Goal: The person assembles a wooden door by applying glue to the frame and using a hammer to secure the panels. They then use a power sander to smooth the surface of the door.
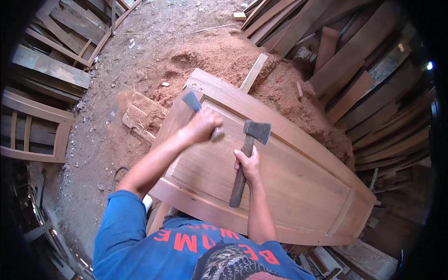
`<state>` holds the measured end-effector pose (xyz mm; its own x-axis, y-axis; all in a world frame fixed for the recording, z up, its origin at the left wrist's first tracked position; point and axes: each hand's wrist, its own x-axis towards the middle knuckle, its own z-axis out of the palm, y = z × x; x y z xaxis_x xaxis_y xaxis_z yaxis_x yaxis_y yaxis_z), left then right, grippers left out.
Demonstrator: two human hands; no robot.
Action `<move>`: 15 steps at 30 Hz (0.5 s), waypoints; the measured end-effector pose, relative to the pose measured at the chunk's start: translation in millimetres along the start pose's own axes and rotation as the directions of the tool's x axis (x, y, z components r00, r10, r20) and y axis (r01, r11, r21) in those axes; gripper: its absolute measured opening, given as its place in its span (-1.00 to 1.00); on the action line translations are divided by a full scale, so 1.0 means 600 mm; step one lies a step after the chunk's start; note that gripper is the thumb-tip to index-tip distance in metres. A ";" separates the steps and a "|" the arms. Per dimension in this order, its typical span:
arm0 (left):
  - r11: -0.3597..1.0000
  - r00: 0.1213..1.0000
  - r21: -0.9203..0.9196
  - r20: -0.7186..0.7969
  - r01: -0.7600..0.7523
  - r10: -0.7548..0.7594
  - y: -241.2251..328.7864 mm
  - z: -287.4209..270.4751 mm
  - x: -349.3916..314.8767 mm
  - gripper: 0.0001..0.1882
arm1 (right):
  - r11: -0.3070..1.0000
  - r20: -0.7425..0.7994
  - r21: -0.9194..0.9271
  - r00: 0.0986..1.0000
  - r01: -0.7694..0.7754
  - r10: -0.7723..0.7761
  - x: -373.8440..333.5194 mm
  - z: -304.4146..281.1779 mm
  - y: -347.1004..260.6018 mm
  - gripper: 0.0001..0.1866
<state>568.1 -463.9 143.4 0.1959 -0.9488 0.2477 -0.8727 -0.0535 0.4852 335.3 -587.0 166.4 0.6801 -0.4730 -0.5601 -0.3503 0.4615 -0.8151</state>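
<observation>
My left hand [204,126] is closed around the handle of a chisel [192,101], slightly blurred, whose wide grey blade points toward the far left corner of a wooden door [298,151]. The end of its handle sticks out below my fist. In my right hand [249,164] is a hatchet [257,131], gripped partway along its dark wooden handle. Its steel head is up, with the cutting edge toward the right. Both tools are over the panelled door, which lies flat in front of me. Whether the blade touches the wood I cannot tell.
Reddish sawdust [298,114] is heaped beyond the door, and a light wood strip [254,72] juts out from its far edge. Stacked planks [359,51] fill the right side. Wooden frames [60,135] and boards stand at the left. A dusty wood block [140,119] lies on the ground.
</observation>
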 end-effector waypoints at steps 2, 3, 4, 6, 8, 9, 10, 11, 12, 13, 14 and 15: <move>0.992 0.998 -0.113 0.016 -0.051 0.053 0.078 0.000 -0.034 -0.78 | 0.998 0.079 0.052 0.996 -0.047 0.043 -0.037 -0.030 0.005 -0.66; 0.983 0.992 -0.135 -0.004 -0.125 0.126 0.120 -0.005 -0.037 -0.78 | 0.995 0.103 0.087 0.994 -0.044 0.036 -0.045 -0.041 0.012 -0.64; 0.963 0.988 -0.220 -0.022 -0.155 0.154 0.146 0.011 -0.048 -0.68 | 0.987 0.125 0.154 0.992 -0.046 0.027 -0.064 -0.038 0.000 -0.61; 0.923 0.982 -0.338 -0.098 -0.185 0.161 0.214 -0.011 -0.059 -0.47 | 0.977 0.259 0.209 0.965 -0.027 -0.028 -0.085 -0.050 0.021 -0.45; 0.918 0.981 -0.351 -0.015 -0.185 0.192 0.260 -0.045 -0.072 -0.23 | 0.868 0.361 0.490 0.925 -0.078 -0.120 -0.116 -0.051 0.049 -0.26; 0.927 0.970 -0.296 0.014 -0.229 0.244 0.269 -0.051 -0.077 -0.19 | 0.880 0.355 0.459 0.933 -0.121 -0.057 -0.113 -0.047 0.063 -0.27; 0.933 0.959 -0.247 0.048 -0.260 0.280 0.275 -0.056 -0.088 -0.16 | 0.886 0.347 0.441 0.938 -0.145 -0.019 -0.117 -0.036 0.063 -0.30; 0.928 0.948 -0.231 0.058 -0.291 0.312 0.275 -0.056 -0.095 -0.09 | 0.890 0.328 0.425 0.944 -0.166 0.019 -0.128 -0.020 0.051 -0.32; 0.935 0.949 -0.223 0.089 -0.277 0.302 0.273 -0.061 -0.100 -0.09 | 0.891 0.307 0.425 0.952 -0.156 0.020 -0.146 -0.002 0.036 -0.36; 0.937 0.947 -0.225 0.118 -0.267 0.298 0.274 -0.066 -0.102 -0.10 | 0.894 0.273 0.425 0.962 -0.145 0.026 -0.161 0.010 0.022 -0.39; 0.940 0.945 -0.227 0.147 -0.255 0.292 0.272 -0.071 -0.102 -0.11 | 0.904 0.269 0.413 0.963 -0.115 0.000 -0.157 0.010 0.021 -0.44; 0.945 0.960 -0.272 0.160 -0.183 0.232 0.254 -0.068 -0.101 -0.14 | 0.912 0.266 0.400 0.964 -0.087 -0.025 -0.148 0.006 0.023 -0.49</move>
<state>441.8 -401.8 236.6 -0.0859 -0.9726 0.2158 -0.7385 0.2076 0.6415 272.1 -535.9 205.5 0.8357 -0.2674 -0.4797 -0.1211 0.7623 -0.6359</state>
